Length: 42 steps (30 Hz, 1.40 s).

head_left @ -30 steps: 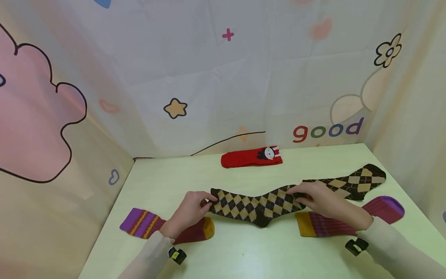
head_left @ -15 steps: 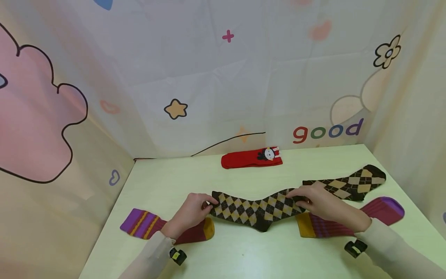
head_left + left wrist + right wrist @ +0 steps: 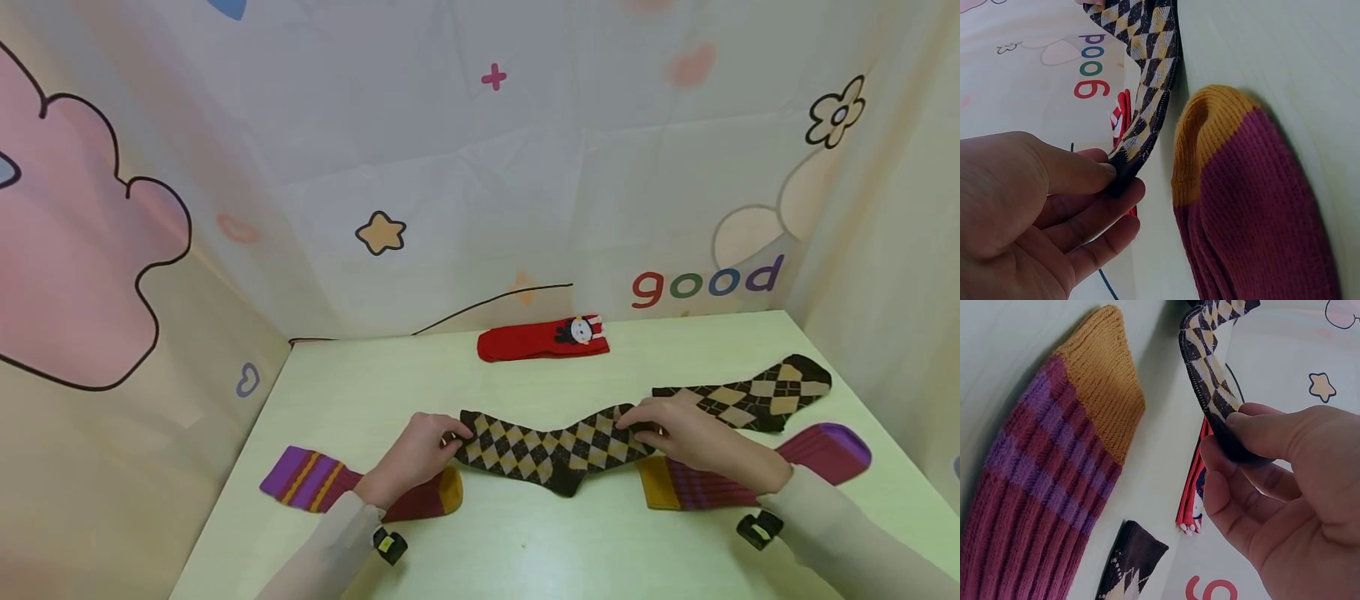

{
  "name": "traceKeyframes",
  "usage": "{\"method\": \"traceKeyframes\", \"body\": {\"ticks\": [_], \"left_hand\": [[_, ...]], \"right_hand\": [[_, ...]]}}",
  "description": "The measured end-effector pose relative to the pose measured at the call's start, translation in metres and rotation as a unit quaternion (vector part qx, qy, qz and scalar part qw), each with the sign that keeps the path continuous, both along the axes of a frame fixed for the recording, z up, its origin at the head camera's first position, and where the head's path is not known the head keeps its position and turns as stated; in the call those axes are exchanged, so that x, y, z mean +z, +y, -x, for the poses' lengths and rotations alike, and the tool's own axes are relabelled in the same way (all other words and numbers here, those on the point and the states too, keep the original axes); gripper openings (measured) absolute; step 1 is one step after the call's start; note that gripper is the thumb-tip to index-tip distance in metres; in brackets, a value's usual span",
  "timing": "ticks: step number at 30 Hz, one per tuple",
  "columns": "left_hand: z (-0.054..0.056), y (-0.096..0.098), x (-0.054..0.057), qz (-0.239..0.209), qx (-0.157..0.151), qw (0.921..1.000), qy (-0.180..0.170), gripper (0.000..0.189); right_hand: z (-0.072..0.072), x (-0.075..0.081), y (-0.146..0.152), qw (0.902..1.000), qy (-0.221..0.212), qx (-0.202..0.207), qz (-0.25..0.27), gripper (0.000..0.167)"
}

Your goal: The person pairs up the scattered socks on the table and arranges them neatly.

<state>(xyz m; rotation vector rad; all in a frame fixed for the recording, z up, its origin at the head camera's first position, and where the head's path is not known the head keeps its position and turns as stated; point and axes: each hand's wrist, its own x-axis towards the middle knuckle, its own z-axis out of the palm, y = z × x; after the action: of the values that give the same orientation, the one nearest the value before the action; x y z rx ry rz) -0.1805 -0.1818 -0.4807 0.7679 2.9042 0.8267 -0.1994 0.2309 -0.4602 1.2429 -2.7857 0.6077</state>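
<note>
An argyle sock in black, grey and yellow stretches sideways between both hands, its dark heel hanging lowest near the middle. My left hand pinches its left end between thumb and fingers. At the opposite end, the thumb and fingers of my right hand pinch the dark tip. In the left wrist view the sock is seen edge-on, lifted off the table. Under my left forearm lies a maroon sock with a mustard end and purple stripes. Beneath my right forearm is another maroon sock with a mustard cuff.
A folded red sock with a cartoon face lies at the back of the pale table. To the right rests a second argyle sock with tan diamonds, partly behind my right hand. A printed curtain encloses the table's back and sides.
Both hands keep their pinch on the argyle sock, which has dropped slightly toward the front. My left hand has shifted a little to the right.
</note>
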Motion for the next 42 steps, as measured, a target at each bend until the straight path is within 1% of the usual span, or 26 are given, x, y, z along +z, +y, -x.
{"method": "traceKeyframes", "body": {"ticks": [11, 17, 22, 26, 29, 35, 42], "left_hand": [[0.011, 0.007, -0.002, 0.008, -0.008, 0.9999, -0.010, 0.020], [0.016, 0.006, -0.007, 0.018, -0.012, 0.9997, -0.015, 0.019], [0.019, 0.005, -0.011, 0.026, -0.011, 0.9995, -0.012, 0.020], [0.020, 0.005, -0.013, 0.038, -0.006, 0.9991, -0.016, 0.020], [0.020, 0.006, -0.013, 0.045, -0.003, 0.9988, -0.018, 0.020], [0.021, 0.007, -0.013, 0.057, 0.006, 0.9982, -0.018, 0.020], [0.022, 0.007, -0.015, 0.060, 0.010, 0.9979, -0.020, 0.019]], "right_hand": [[0.007, -0.008, -0.004, 0.9998, -0.012, -0.015, -0.006, 0.031], [0.012, -0.012, -0.003, 0.9991, -0.029, -0.026, -0.014, 0.034], [0.014, -0.016, -0.003, 0.9972, -0.048, -0.046, -0.035, 0.037], [0.016, -0.017, -0.004, 0.9949, -0.063, -0.056, -0.055, 0.039], [0.017, -0.019, -0.005, 0.9948, -0.058, -0.056, -0.062, 0.040], [0.018, -0.025, -0.007, 0.9957, -0.047, -0.053, -0.059, 0.037], [0.016, -0.027, -0.008, 0.9959, -0.040, -0.055, -0.060, 0.035]]}}
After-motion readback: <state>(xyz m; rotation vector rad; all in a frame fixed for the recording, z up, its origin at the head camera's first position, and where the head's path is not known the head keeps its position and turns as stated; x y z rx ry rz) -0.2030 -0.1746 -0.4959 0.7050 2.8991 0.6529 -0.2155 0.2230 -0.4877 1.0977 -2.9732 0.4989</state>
